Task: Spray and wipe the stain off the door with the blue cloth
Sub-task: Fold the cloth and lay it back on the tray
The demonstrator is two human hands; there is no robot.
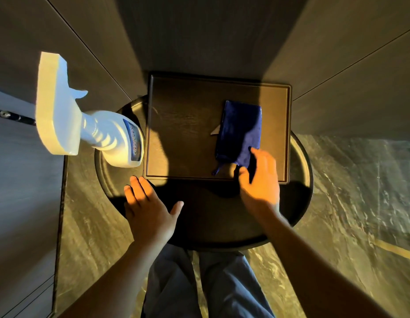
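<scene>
A folded blue cloth lies on the right half of a dark rectangular tray. My right hand rests at the cloth's near corner, fingers touching its edge, not clearly gripping it. A white spray bottle stands at the left rim of the round table, its trigger head pointing away from me. My left hand hovers flat over the table's near left part with its fingers spread, holding nothing, a little below the bottle. No stain is visible on the door panels.
Dark wood panels rise right behind the table. A door edge with a metal latch shows at the far left. A marble floor surrounds the table; my legs stand against its near rim.
</scene>
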